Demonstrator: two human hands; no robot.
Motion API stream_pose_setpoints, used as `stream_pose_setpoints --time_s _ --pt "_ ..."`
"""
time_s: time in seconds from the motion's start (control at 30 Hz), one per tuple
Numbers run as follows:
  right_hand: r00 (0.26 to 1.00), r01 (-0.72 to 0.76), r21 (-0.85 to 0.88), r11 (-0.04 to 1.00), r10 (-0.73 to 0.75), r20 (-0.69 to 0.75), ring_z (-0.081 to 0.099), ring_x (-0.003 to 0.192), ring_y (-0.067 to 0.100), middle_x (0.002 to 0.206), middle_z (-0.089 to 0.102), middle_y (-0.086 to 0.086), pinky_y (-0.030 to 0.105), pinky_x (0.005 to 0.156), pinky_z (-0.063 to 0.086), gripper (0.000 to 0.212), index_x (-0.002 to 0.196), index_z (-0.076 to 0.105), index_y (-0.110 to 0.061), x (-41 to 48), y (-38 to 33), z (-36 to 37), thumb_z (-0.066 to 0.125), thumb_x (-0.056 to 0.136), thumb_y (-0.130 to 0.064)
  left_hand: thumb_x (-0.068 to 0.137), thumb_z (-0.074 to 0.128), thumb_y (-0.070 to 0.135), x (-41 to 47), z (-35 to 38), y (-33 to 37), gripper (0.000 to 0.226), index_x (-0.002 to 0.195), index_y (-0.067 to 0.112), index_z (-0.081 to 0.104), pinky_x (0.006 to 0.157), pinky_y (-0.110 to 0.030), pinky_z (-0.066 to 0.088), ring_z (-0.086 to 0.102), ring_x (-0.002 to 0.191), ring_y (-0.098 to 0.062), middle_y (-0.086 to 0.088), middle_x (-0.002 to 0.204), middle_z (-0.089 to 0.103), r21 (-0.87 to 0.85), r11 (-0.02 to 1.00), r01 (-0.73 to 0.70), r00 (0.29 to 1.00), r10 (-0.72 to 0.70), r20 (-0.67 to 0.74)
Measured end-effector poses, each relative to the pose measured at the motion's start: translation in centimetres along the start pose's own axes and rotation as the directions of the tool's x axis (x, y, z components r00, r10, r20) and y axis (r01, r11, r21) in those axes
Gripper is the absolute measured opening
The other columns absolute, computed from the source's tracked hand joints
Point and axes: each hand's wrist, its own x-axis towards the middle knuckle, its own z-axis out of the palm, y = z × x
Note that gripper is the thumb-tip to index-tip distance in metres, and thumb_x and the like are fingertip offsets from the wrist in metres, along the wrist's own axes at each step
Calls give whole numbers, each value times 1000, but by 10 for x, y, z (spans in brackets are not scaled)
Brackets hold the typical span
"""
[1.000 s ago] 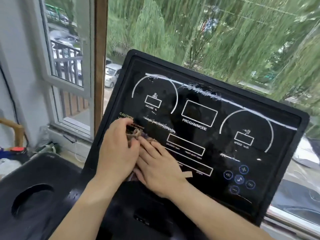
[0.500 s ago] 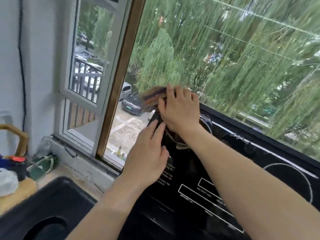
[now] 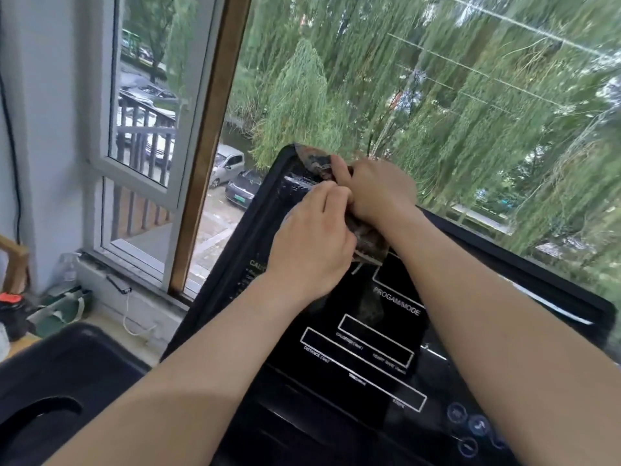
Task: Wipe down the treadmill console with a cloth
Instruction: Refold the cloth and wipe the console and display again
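Note:
The black treadmill console (image 3: 363, 351) tilts up in front of me, printed with white boxes and labels. A dark brownish cloth (image 3: 314, 160) lies over its top left corner, and more of it shows below my hands near the middle of the panel. My right hand (image 3: 376, 190) presses flat on the cloth at the console's top edge. My left hand (image 3: 312, 243) lies just beside and below it, fingers curled onto the same cloth. Most of the cloth is hidden under both hands.
A big window (image 3: 437, 95) with willow trees stands right behind the console. An open casement (image 3: 144, 105) is at the left. The black side tray with a cup hole (image 3: 50, 391) sits at the lower left. Round blue buttons (image 3: 477, 425) are at the lower right.
Both hands and the cloth went from the console's lower left, near the caution label, up to its top left corner. My view has swung and now looks lower and more to the right.

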Motion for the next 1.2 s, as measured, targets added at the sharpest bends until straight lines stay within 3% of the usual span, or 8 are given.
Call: stream_pose_setpoints --time_s 0.1,0.23,0.37,0.57,0.77,0.93,1.07,1.2 --pt "999 -21 -17 1000 22 27 60 81 30 91 61 11 36 65 51 44 110 60 -18 -31 43 -4 24 103 -44 79 48 11 -1 26 38 39 117 6 48 94 -44 41 49 107 -31 -11 120 52 12 1000 -28 1000 28 10" --pt "984 -174 20 985 173 29 59 76 29 86 61 8 36 62 46 60 86 57 -14 -62 95 3 16 99 -56 82 51 14 -16 59 79 53 134 11 40 112 -50 26 43 128 -22 -3 138 48 53 998 -38 998 36 45" --pt "972 -236 21 972 235 6 60 82 29 91 62 7 38 69 49 68 91 63 -17 -96 143 5 11 97 -60 89 48 24 -27 87 115 64 148 12 26 115 -48 22 35 137 -22 -4 149 39 110 988 -113 988 99 120" --pt "936 -330 -189 925 294 -195 52 73 28 87 65 9 32 59 26 59 97 66 -16 -152 195 10 14 99 -44 92 47 29 -40 121 157 65 150 8 24 115 -44 23 28 141 -26 -9 151 34 82 963 -256 947 233 220" --pt "760 -485 193 853 520 -391 51 116 35 124 59 17 42 99 36 49 118 61 -5 -198 208 31 32 100 -39 89 51 22 -57 141 185 69 150 7 23 118 -39 19 15 147 -22 -10 158 22 -28 951 -309 913 305 272" --pt "691 -540 599 591 718 -84 43 128 24 149 36 11 22 87 37 63 152 13 -7 -249 192 46 41 101 -31 73 57 19 -81 143 202 91 153 14 13 120 -37 11 3 148 -18 -5 161 8 -77 926 -369 835 367 411" --pt "733 -476 759 444 677 64 46 80 -7 95 44 -27 -5 64 30 41 138 38 -12 -312 174 68 50 101 -20 68 55 32 -111 155 210 101 154 19 3 119 -41 -4 -12 147 -14 0 161 -10 34 877 -479 699 358 619" --pt "752 -491 827 273 612 244 51 73 -14 90 52 -23 18 75 43 18 118 46 -21 -357 159 89 48 100 -18 74 49 45 -166 162 191 91 154 19 13 119 -42 -2 3 148 -17 -2 162 8 64 880 -471 728 347 592"
